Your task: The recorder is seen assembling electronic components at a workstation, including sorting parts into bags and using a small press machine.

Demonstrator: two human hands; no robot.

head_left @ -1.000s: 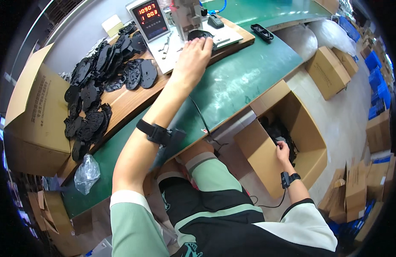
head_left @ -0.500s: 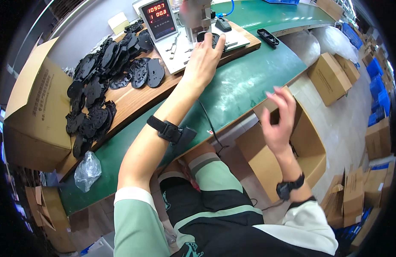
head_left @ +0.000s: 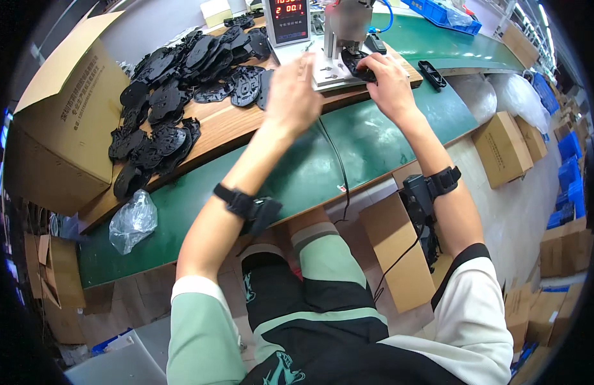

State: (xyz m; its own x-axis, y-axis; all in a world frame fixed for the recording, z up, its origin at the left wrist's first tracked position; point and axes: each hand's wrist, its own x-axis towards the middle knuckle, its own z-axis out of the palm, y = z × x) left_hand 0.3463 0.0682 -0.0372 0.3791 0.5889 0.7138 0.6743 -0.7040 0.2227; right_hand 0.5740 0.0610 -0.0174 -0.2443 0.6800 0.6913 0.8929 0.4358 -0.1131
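Observation:
My right hand grips the edge of a black plastic part, its fingers curled over the near right side. That part sits under the head of a bench press, on the machine's white base plate. Smeared by motion, my left hand hovers in front of the base plate, close to several flat black plastic shells on the wooden board. Its fingers are too blurred to show whether they hold anything. A control box with a red lit display stands left of the press.
More black shells lie heaped on the wooden board, beside an open carton. A crumpled clear bag rests on the green table. A small black tray lies right of the press. An open carton stands below the table edge.
My left hand has left the part under the press and swung left toward the shells. My right hand has come up from beside the table and taken hold of that part. The view has shifted.

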